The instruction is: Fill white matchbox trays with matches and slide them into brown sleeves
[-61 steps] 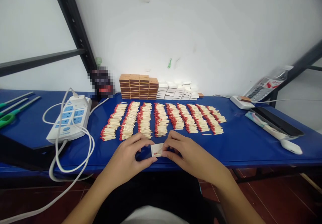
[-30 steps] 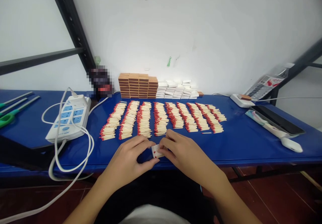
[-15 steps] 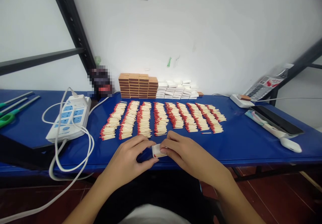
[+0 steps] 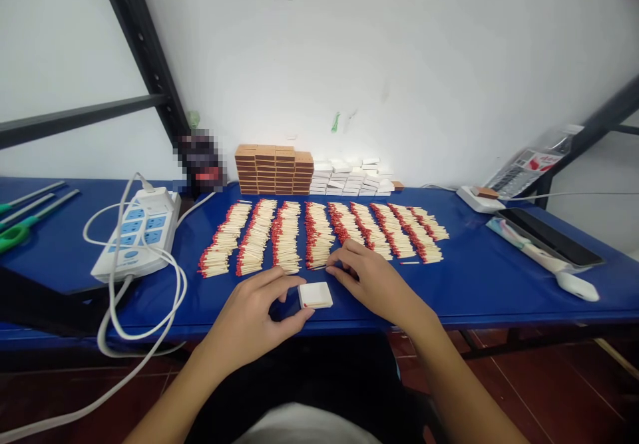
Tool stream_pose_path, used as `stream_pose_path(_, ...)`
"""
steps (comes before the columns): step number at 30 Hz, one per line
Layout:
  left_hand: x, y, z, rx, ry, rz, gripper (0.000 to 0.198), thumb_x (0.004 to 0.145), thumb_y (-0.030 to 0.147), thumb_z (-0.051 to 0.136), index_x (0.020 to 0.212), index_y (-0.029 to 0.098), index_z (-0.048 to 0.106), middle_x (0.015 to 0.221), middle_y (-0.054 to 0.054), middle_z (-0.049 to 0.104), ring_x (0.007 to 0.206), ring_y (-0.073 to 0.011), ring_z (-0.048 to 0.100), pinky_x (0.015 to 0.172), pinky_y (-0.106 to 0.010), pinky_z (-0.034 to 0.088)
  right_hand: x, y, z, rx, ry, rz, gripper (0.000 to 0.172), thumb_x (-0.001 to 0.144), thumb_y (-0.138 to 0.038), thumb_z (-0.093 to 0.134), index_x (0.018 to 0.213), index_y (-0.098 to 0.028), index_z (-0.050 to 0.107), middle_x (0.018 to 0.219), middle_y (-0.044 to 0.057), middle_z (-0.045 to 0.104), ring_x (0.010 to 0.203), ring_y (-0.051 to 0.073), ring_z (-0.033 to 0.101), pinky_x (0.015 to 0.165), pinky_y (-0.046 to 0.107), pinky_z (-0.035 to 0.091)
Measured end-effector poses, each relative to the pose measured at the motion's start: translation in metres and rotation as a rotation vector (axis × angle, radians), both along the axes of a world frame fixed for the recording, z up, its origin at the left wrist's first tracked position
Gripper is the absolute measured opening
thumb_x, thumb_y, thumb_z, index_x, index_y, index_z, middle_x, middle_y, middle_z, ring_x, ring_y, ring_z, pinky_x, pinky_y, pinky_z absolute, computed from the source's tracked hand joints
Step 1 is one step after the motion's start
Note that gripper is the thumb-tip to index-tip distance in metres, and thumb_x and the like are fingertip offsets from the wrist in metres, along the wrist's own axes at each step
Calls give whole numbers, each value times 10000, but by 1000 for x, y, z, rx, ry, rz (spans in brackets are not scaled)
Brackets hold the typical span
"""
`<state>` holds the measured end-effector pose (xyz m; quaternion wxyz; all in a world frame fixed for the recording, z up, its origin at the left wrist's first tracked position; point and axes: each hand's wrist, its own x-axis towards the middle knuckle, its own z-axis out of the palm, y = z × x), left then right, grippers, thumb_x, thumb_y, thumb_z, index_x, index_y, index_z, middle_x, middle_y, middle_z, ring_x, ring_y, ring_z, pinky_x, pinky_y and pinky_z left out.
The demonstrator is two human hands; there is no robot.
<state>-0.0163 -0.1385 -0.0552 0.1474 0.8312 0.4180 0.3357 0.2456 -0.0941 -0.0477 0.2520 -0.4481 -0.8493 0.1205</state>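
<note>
A small white matchbox tray [image 4: 316, 295] lies on the blue table [image 4: 489, 277] near its front edge. My left hand [image 4: 254, 317] holds the tray's left end between thumb and fingers. My right hand [image 4: 367, 277] has its fingertips pinched at the near end of a row of red-tipped matches [image 4: 319, 234]. Several such rows lie side by side across the middle of the table. Behind them stand a stack of brown matchbox sleeves [image 4: 274, 170] and a pile of white trays [image 4: 352, 179].
A white power strip [image 4: 140, 234] with looping cable sits on the left, green-handled scissors [image 4: 20, 231] at the far left. On the right lie a phone [image 4: 549, 237], a toothbrush-like tool [image 4: 544, 261], a small white box [image 4: 476, 199] and a plastic bottle [image 4: 534, 164].
My right hand left the white tray and moved forward to the near end of the match rows. My left hand stays on the tray, which is now uncovered.
</note>
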Motion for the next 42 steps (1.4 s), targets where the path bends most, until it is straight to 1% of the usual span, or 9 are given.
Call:
stream_pose_path(3,0,0,0,-6,-1,-1,235,973,327,768,1188,232,758,857,10,648,723,-137,601,674,-270,480,0,-1,1,-7,14,4,102,1064,-183,628,1005,-223,701,982,31,631,850,191,647,738,321,511)
stream_pose_path(9,0,0,1,-18,-5,-4,233,971,320,765,1185,229,756,851,6,644,726,-142,600,662,-267,473,-1,1,-1,8,28,58,163,1087,-174,577,1123,-227,727,1012,43,637,904,199,667,827,350,547)
stream_pose_path(19,0,0,1,-24,7,-7,242,975,325,767,1196,230,755,871,5,651,733,-141,606,672,-268,477,-4,3,-8,56,7,52,210,1096,-192,567,1207,-231,741,1036,51,631,892,196,678,830,354,563)
stream_pose_path(25,-1,0,0,-27,0,-10,256,973,322,773,1211,230,749,883,2,651,741,-140,604,675,-267,480,-5,3,-9,81,5,47,193,1094,-197,569,1168,-225,744,1012,49,630,877,198,678,816,350,561)
stream_pose_path(31,-1,0,0,-25,2,-17,241,974,320,770,1197,232,748,873,-1,651,738,-144,602,666,-267,479,-5,2,-6,54,27,55,184,1093,-204,573,1186,-234,729,1058,59,656,914,204,687,824,358,562)
stream_pose_path(35,0,0,1,-16,3,-17,242,978,320,766,1203,234,746,867,1,650,734,-143,603,664,-265,478,-5,1,-5,45,25,48,160,1089,-201,576,1131,-228,728,1040,54,650,889,199,674,806,346,555)
stream_pose_path(37,-1,0,0,-11,3,-16,245,978,326,767,1204,234,747,868,0,653,733,-144,604,667,-266,481,-5,1,-5,45,27,51,152,1085,-201,583,1144,-236,718,1045,51,654,885,195,673,795,335,555)
stream_pose_path(40,-1,0,0,-10,3,-19,249,974,321,772,1205,232,747,875,0,656,730,-143,604,670,-268,481,-5,2,-6,55,18,58,177,1095,-209,566,1185,-241,715,1056,54,656,916,202,685,830,345,560)
stream_pose_path(42,-1,0,0,-13,5,-20,249,972,315,774,1204,230,747,876,3,655,728,-141,603,667,-268,478,-5,2,-6,55,12,55,170,1098,-217,565,1162,-238,721,1047,53,654,913,203,687,830,345,557)
